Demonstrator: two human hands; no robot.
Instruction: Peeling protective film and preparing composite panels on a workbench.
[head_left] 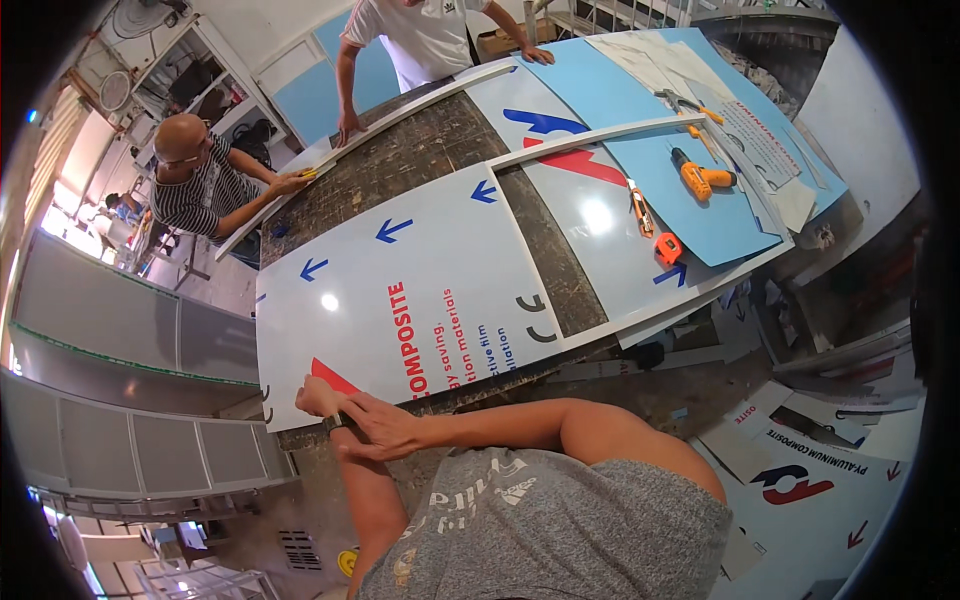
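My left hand (318,396) is closed at the near left corner of a white composite panel (440,240), with nothing visible in it. A dark wristwatch (339,421) is on that wrist. My right hand (388,424) reaches across, its fingers closed around the watch and wrist. Both hands are over the panel's near edge, beside a red printed shape. Blue arrows and red lettering mark the panel's film. A white frame strip (522,255) runs along its right edge, with a dark, worn tabletop (560,270) showing beyond.
On the sheets to the right lie an orange drill (700,177), a utility knife (640,207) and a red tape measure (668,248). Across the table, one person (415,45) leans on the edge; another in stripes (210,180) handles a long white strip (390,125). Printed sheets (810,490) lie lower right.
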